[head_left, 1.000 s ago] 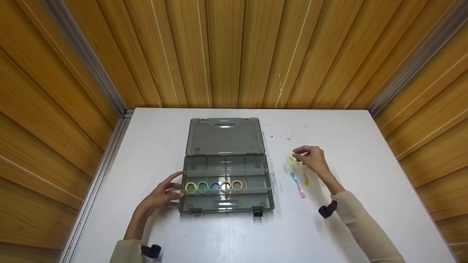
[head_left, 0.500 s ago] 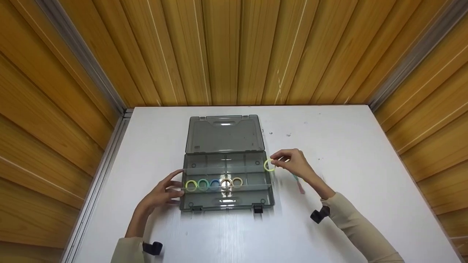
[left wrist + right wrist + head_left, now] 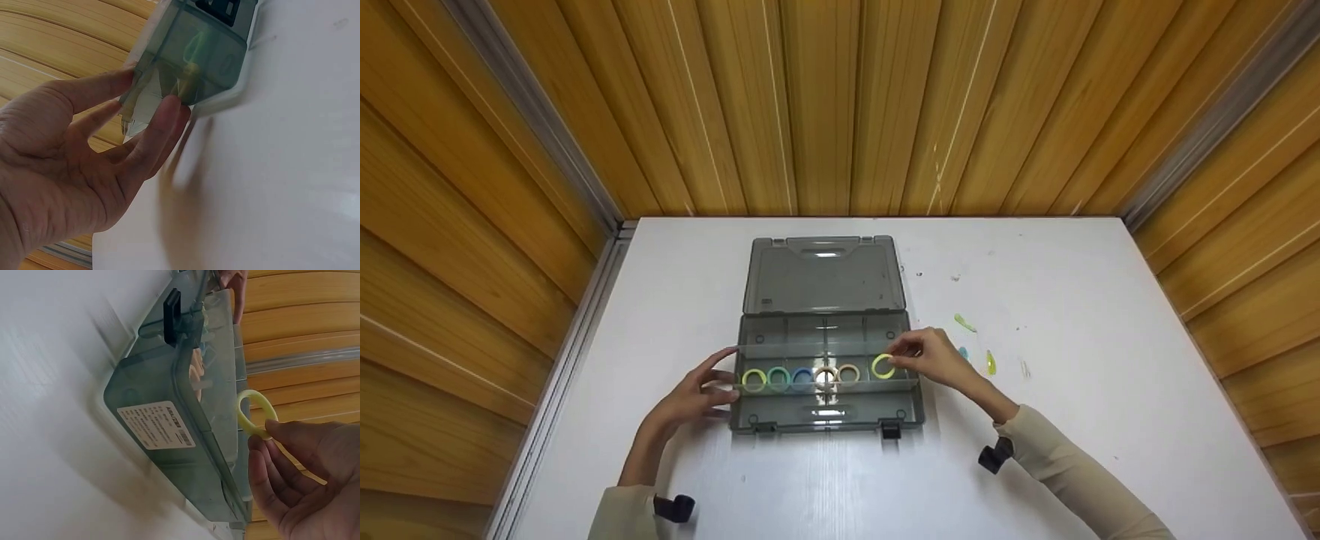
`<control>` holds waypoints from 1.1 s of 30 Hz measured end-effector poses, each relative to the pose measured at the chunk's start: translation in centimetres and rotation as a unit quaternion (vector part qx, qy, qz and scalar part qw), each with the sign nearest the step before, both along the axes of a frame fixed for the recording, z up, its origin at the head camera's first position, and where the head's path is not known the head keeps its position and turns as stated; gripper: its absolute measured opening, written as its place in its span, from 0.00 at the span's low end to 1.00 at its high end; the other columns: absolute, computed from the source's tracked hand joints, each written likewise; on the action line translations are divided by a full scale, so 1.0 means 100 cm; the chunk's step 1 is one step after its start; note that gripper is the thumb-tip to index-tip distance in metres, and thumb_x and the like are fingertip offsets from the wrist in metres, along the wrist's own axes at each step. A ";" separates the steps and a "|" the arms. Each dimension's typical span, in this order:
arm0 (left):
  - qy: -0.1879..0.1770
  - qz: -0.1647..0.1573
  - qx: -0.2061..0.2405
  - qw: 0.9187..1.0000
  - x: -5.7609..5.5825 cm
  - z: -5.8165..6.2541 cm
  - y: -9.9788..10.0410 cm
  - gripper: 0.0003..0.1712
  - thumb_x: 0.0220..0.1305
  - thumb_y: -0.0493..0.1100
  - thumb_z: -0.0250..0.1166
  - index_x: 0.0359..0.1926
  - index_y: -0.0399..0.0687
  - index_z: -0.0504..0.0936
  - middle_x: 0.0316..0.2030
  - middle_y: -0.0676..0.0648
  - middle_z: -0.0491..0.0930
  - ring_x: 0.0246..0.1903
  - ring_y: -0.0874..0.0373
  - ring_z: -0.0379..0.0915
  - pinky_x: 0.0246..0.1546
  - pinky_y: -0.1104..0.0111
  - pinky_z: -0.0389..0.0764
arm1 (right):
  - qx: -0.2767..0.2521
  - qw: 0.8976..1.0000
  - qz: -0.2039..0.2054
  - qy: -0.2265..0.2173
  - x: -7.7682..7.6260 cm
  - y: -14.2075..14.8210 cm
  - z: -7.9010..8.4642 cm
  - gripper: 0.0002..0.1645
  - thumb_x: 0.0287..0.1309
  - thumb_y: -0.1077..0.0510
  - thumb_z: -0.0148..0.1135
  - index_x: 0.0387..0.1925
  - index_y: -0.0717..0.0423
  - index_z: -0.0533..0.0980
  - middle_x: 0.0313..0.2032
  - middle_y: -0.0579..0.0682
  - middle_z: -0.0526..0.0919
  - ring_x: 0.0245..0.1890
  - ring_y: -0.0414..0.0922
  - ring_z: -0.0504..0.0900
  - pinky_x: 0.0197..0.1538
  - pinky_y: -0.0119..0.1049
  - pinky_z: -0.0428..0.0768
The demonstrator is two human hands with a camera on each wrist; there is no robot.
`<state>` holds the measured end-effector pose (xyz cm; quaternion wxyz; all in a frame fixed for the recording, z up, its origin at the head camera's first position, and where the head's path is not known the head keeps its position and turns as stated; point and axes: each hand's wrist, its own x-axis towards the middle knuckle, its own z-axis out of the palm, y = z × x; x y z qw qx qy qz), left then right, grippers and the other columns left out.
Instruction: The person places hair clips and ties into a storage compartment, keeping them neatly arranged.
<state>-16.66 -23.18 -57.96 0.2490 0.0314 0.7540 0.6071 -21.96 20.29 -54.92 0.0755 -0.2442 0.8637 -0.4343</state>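
A grey translucent storage box (image 3: 829, 409) lies with its lid (image 3: 823, 279) folded back. Several coloured rings, among them a green ring (image 3: 778, 379) and a blue ring (image 3: 802, 379), stand in a row between two clear dividers. With thumb and fingers spread, my left hand (image 3: 690, 394) holds the box's left end; in the left wrist view its fingertips (image 3: 169, 107) touch there. My right hand (image 3: 934, 358) pinches a yellow ring (image 3: 883, 366) over the right part of that row. The right wrist view shows this ring (image 3: 247, 416) upright between thumb and fingers, beside a clear panel (image 3: 219, 382).
Right of the box, small coloured pieces lie on the white table (image 3: 1072, 300): a green spoon-like piece (image 3: 964, 322), a yellow-green piece (image 3: 991, 363) and a partly covered blue piece (image 3: 963, 352). Wood-patterned walls (image 3: 825, 112) enclose the table. A black latch (image 3: 890, 429) sticks out at the box's front.
My right hand has carried the yellow ring left from the table to over the box, uncovering the green piece. The left hand has stayed at the box's left end.
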 end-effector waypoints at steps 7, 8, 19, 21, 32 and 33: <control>0.002 -0.001 0.004 1.000 0.002 -0.002 -0.001 0.49 0.68 0.37 0.68 0.82 0.54 0.50 0.66 0.25 0.63 0.56 0.43 0.79 0.50 0.49 0.86 | 0.033 0.999 -0.004 0.017 0.003 -0.014 -0.008 0.06 0.57 0.66 0.72 0.38 0.61 0.87 0.35 0.56 0.90 0.32 0.42 0.86 0.36 0.26 0.81; 0.002 -0.001 0.004 1.000 0.002 -0.002 -0.001 0.49 0.68 0.38 0.68 0.81 0.53 0.50 0.66 0.25 0.63 0.56 0.43 0.79 0.50 0.49 0.86 | 0.040 0.999 -0.004 0.022 0.003 -0.016 -0.009 0.06 0.57 0.66 0.72 0.38 0.61 0.87 0.35 0.55 0.90 0.32 0.43 0.86 0.36 0.27 0.82; 0.003 -0.005 0.004 1.000 0.003 -0.003 0.003 0.49 0.68 0.38 0.68 0.81 0.54 0.51 0.67 0.24 0.64 0.57 0.43 0.78 0.51 0.48 0.86 | 0.130 0.991 -0.023 0.030 0.006 -0.026 -0.016 0.06 0.56 0.67 0.72 0.37 0.62 0.87 0.32 0.54 0.90 0.31 0.43 0.86 0.36 0.37 0.86; 0.004 -0.005 0.005 1.000 0.004 -0.003 0.003 0.49 0.68 0.38 0.68 0.81 0.53 0.51 0.67 0.24 0.64 0.57 0.42 0.79 0.51 0.47 0.85 | 0.140 0.989 -0.022 0.033 0.006 -0.027 -0.017 0.06 0.55 0.67 0.72 0.37 0.63 0.87 0.32 0.54 0.89 0.31 0.43 0.86 0.35 0.37 0.86; 0.004 -0.005 0.005 1.000 0.004 -0.003 0.004 0.49 0.68 0.38 0.68 0.81 0.54 0.51 0.66 0.25 0.65 0.55 0.44 0.79 0.51 0.47 0.86 | 0.120 0.992 -0.024 0.032 0.007 -0.027 -0.016 0.08 0.56 0.68 0.71 0.39 0.64 0.86 0.35 0.56 0.90 0.33 0.46 0.88 0.36 0.37 0.87; 0.002 -0.004 0.005 1.000 0.005 -0.003 0.004 0.49 0.68 0.38 0.68 0.81 0.54 0.51 0.66 0.25 0.64 0.55 0.45 0.79 0.51 0.47 0.86 | 0.107 0.993 -0.025 0.040 0.008 -0.024 -0.014 0.08 0.57 0.68 0.71 0.39 0.64 0.86 0.35 0.57 0.90 0.33 0.47 0.88 0.36 0.36 0.86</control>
